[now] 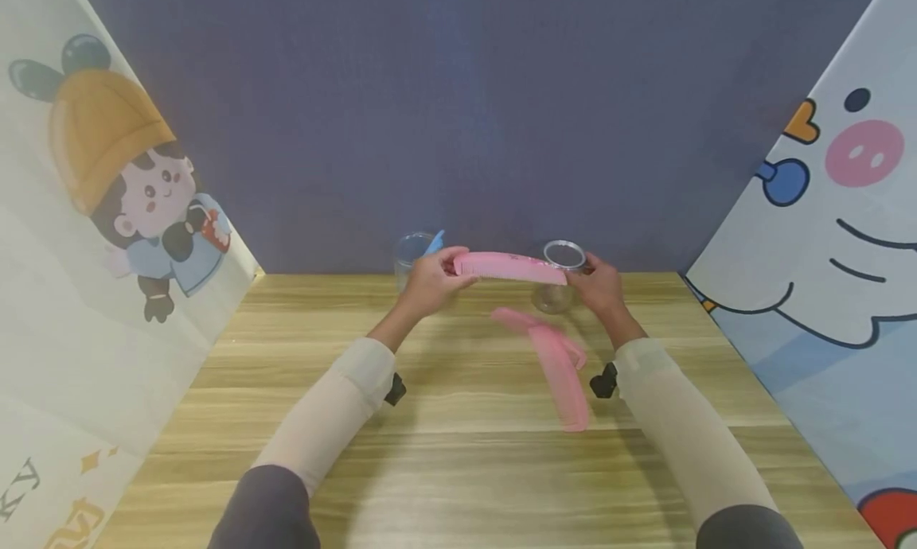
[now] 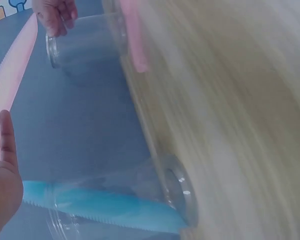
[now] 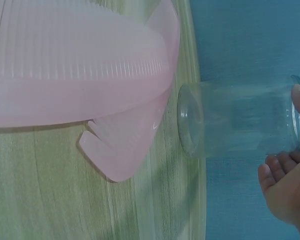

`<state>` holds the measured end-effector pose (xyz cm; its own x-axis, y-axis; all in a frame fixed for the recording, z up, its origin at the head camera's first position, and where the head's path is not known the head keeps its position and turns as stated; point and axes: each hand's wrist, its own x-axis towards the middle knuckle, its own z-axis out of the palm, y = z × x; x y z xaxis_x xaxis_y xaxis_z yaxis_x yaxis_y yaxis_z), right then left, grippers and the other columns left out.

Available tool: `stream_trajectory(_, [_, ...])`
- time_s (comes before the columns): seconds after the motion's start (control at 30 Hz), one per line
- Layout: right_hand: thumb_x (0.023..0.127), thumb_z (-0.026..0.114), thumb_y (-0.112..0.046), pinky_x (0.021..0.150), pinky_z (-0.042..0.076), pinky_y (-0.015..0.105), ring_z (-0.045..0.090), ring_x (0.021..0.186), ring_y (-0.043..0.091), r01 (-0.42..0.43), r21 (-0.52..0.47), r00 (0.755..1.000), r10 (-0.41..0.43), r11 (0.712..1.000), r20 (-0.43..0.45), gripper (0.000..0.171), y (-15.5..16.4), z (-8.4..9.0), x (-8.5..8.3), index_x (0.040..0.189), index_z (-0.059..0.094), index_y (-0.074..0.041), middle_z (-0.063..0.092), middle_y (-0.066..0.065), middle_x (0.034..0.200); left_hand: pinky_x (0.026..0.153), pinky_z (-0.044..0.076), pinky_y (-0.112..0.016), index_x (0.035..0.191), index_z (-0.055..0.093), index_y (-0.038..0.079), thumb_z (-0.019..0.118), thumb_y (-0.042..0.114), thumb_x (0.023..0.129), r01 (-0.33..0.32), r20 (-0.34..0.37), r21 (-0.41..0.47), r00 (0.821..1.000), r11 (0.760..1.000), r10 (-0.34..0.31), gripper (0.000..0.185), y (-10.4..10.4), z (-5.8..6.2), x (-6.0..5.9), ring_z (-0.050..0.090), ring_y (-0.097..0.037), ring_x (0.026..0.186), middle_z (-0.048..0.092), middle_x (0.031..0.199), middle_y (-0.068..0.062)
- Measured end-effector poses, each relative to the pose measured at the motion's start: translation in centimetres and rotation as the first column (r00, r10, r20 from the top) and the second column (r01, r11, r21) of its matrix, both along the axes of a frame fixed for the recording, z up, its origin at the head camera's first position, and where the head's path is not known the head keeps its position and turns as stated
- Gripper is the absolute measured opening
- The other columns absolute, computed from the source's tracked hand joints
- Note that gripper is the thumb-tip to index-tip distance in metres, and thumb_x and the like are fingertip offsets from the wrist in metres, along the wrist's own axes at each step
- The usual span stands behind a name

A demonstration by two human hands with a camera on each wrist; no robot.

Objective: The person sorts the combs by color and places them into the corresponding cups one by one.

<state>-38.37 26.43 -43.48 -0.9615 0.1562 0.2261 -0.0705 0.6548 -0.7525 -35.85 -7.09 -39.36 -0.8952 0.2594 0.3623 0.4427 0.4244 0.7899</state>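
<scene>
Both hands hold a pink comb (image 1: 509, 267) level above the back of the wooden table (image 1: 458, 469). My left hand (image 1: 430, 282) pinches its left end, and my right hand (image 1: 600, 285) grips its right end beside the rim of a clear cup (image 1: 557, 297). In the left wrist view the held comb (image 2: 15, 65) runs from my left hand (image 2: 2, 180) up to my right hand (image 2: 55, 12) at the cup (image 2: 85, 45). The right wrist view shows the empty cup (image 3: 240, 120) with my right hand's fingers (image 3: 290, 190) at its mouth.
Two more pink combs (image 1: 562, 370) lie crossed on the table between my forearms, filling the right wrist view (image 3: 75, 70). A second clear cup (image 1: 408, 255) at the back left holds a blue comb (image 1: 435, 243) (image 2: 105, 207). Printed panels wall in both sides.
</scene>
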Motion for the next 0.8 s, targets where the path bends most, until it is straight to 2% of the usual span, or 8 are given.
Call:
stream_trajectory(0.13, [0.089, 0.075, -0.032, 0.097, 0.054, 0.050, 0.064, 0.119, 0.042, 0.012, 0.015, 1.000, -0.012, 1.000, 0.004, 0.062, 0.1, 0.1, 0.0, 0.142, 0.058, -0.004, 0.068, 0.028, 0.126, 0.069, 0.057, -0.024, 0.135, 0.065, 0.007, 0.084, 0.033, 0.085, -0.039, -0.002, -0.001, 0.999, 0.999, 0.039, 0.059, 1.1, 0.9, -0.4, 0.069, -0.016, 0.087, 0.076, 0.098, -0.008])
stream_trajectory(0.3, [0.089, 0.079, -0.036, 0.102, 0.052, 0.054, 0.060, 0.126, 0.042, -0.018, -0.044, 0.999, 0.020, 0.999, 0.030, 0.071, 0.1, 0.2, 0.2, 0.147, 0.053, -0.005, 0.066, 0.026, 0.131, 0.064, 0.053, -0.022, 0.135, 0.065, 0.009, 0.084, 0.034, 0.085, -0.069, 0.004, 0.004, 0.998, 0.998, 0.069, 0.059, 2.4, 1.4, -1.2, 0.065, -0.014, 0.083, 0.073, 0.093, -0.005])
stream_trajectory(0.57, [0.090, 0.078, -0.035, 0.099, 0.052, 0.050, 0.060, 0.126, 0.041, -0.034, -0.075, 0.999, 0.036, 0.997, 0.033, 0.075, 0.2, 0.0, 0.3, 0.150, 0.048, -0.002, 0.065, 0.026, 0.134, 0.074, 0.057, -0.026, 0.134, 0.065, 0.006, 0.084, 0.033, 0.085, -0.107, 0.003, -0.035, 0.994, 0.994, 0.107, 0.060, 3.8, 1.8, -2.6, 0.068, -0.016, 0.089, 0.074, 0.096, -0.006])
stream_trajectory(0.8, [0.091, 0.077, -0.038, 0.101, 0.052, 0.053, 0.060, 0.124, 0.043, -0.025, -0.039, 0.999, 0.026, 0.999, 0.020, 0.075, 0.1, 0.2, 0.5, 0.149, 0.049, 0.000, 0.064, 0.027, 0.133, 0.082, 0.060, -0.030, 0.134, 0.064, 0.003, 0.082, 0.031, 0.086, -0.128, 0.001, -0.078, 0.992, 0.989, 0.128, 0.058, 4.9, 2.4, -3.2, 0.070, -0.020, 0.093, 0.075, 0.103, -0.009])
